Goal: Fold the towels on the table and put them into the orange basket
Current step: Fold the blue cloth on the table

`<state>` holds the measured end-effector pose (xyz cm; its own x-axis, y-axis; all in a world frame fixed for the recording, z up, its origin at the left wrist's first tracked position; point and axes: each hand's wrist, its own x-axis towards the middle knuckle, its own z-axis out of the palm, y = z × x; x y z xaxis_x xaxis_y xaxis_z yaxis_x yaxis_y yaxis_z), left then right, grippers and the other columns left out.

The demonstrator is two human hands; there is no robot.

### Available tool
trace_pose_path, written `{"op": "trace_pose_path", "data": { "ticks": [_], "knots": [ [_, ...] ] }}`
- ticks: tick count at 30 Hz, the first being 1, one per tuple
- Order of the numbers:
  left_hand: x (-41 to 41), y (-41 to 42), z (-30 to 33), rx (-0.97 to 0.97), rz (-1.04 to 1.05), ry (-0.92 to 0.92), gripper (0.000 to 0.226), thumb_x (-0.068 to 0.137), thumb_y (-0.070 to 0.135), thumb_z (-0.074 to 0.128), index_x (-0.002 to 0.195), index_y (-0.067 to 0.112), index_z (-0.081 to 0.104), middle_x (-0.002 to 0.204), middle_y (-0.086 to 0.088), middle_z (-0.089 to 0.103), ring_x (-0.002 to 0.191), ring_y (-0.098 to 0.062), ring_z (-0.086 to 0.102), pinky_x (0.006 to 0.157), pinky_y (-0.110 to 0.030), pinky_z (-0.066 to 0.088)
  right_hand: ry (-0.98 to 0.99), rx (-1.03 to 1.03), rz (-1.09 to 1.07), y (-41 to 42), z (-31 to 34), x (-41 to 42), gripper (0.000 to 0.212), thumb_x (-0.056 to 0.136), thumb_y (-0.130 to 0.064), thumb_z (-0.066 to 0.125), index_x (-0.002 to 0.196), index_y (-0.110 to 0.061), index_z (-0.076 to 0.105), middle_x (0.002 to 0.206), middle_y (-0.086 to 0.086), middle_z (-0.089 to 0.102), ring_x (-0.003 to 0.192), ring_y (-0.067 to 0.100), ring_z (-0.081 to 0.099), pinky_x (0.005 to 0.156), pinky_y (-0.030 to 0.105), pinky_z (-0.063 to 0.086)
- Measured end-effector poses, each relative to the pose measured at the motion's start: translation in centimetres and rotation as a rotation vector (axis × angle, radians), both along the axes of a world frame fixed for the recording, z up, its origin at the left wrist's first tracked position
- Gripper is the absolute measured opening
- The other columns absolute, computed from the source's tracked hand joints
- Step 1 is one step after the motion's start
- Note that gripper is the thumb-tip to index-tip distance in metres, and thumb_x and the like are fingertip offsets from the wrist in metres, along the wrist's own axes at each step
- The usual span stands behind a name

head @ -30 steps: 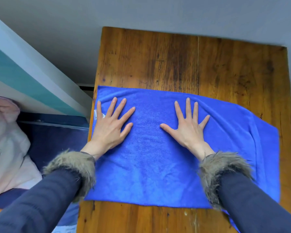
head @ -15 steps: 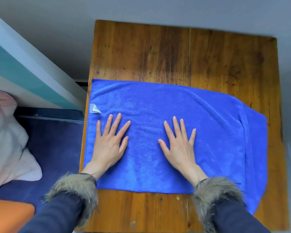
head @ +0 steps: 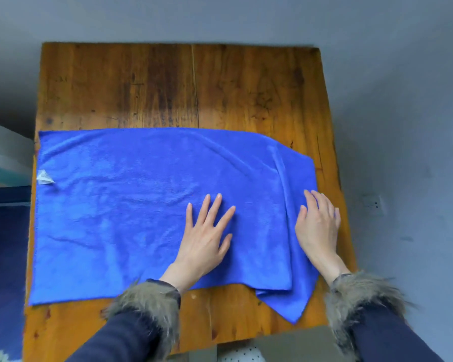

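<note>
At the far left, past the desk's edge, a strip of dark blue surface (head: 5,257) runs down the side, with a pale band and a teal stripe above it. The wooden desk (head: 178,84) takes up the middle of the room, its boards dark-stained and scuffed toward the far side. A blue towel (head: 110,210) lies spread flat across the near half of the desk, reaching from the left edge almost to the right one. A small white label (head: 44,176) sits at the towel's left border, pointing inward. Soft creases run over the cloth.

The left hand (head: 203,241) lies flat on the towel a little right of its middle, palm down, fingers straight and fanned apart, gripping nothing. Right of it a fold line crosses the towel from far to near, where a second layer overlaps, and one corner of the cloth points off toward the near edge of the desk. The right hand (head: 318,226) rests on that folded right end, at the towel's border, fingers together, slightly bent and relaxed, pressing down rather than pinching. Both wrists come out of dark sleeves with shaggy fur cuffs (head: 361,293). Grey floor surrounds the desk on the right.
</note>
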<state>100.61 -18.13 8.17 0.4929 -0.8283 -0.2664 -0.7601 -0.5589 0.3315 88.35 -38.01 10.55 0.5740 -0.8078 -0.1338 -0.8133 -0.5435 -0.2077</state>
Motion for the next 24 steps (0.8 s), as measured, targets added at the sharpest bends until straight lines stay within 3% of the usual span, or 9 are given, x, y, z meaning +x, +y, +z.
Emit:
{"op": "trace_pose_path", "data": {
  "ticks": [4,8,11,14,18,21,24],
  "knots": [
    [-3.2,-4.5,-0.3,0.089,-0.04,0.003,0.062,0.082,0.051,0.037,0.14,0.028,0.033,0.151,-0.01,0.03,0.139,-0.032,0.019,0.099,-0.069,0.024,0.228,0.174,0.21,-2.6,-1.8,-3.4,0.055,0.099,-0.033,0.034,0.149,-0.017,0.018,0.158,0.001,0.008,0.146,0.021,0.005,0.114,0.054,0.0],
    [-3.5,-6.0,-1.0,0.181,-0.062,-0.054,0.089,0.066,0.065,0.064,0.141,0.032,0.029,0.153,-0.008,0.026,0.139,-0.03,0.012,0.096,-0.072,0.02,0.338,0.029,0.415,-5.9,-3.2,-4.2,0.062,0.092,-0.046,0.024,0.146,-0.017,0.028,0.155,0.002,0.021,0.141,0.028,0.025,0.108,0.063,0.014],
    [-3.3,-5.8,-0.8,0.203,-0.056,-0.056,0.1,0.059,0.063,0.072,0.142,0.034,0.025,0.154,-0.004,0.023,0.14,-0.027,0.013,0.097,-0.072,0.022,0.341,0.017,0.41,-9.8,-3.5,-3.4,0.058,0.098,-0.042,0.027,0.15,-0.02,0.012,0.158,0.0,0.004,0.146,0.026,0.005,0.111,0.06,0.004],
    [-3.4,-6.0,-0.5,0.236,-0.027,-0.032,0.099,0.063,0.06,0.071,0.144,0.037,0.02,0.157,0.002,0.012,0.143,-0.024,0.007,0.101,-0.07,0.017,0.251,0.158,0.319,-12.6,-3.1,-2.3,0.06,0.099,-0.036,0.031,0.15,-0.022,0.001,0.158,-0.001,-0.01,0.146,0.023,-0.006,0.115,0.054,-0.001],
    [-3.7,-6.7,0.1,0.305,0.007,-0.007,0.096,0.077,0.058,0.06,0.144,0.041,-0.005,0.148,0.012,-0.026,0.14,-0.016,-0.022,0.107,-0.067,0.002,-0.023,0.318,0.018,-12.8,-2.2,-2.3,0.066,0.093,-0.031,0.053,0.146,-0.01,0.021,0.155,0.005,0.019,0.143,0.022,0.017,0.115,0.046,0.016],
    [-3.9,-7.5,0.9,0.355,0.023,0.017,0.095,0.081,0.055,0.058,0.143,0.039,-0.013,0.148,0.011,-0.031,0.14,-0.019,-0.025,0.107,-0.066,0.003,-0.078,0.21,-0.037,-12.2,-2.0,-3.4,0.048,0.089,-0.029,0.059,0.13,-0.009,0.046,0.139,0.006,0.041,0.128,0.026,0.037,0.1,0.04,0.033],
    [-4.3,-7.8,1.4,0.373,0.032,0.029,0.092,0.083,0.051,0.058,0.146,0.038,-0.008,0.154,0.005,-0.024,0.142,-0.024,-0.021,0.108,-0.066,0.007,-0.124,0.252,-0.134,-11.9,-1.8,-4.4,0.031,0.088,-0.028,0.061,0.11,-0.007,0.053,0.117,0.008,0.048,0.105,0.026,0.048,0.075,0.032,0.038]
  ]
}}
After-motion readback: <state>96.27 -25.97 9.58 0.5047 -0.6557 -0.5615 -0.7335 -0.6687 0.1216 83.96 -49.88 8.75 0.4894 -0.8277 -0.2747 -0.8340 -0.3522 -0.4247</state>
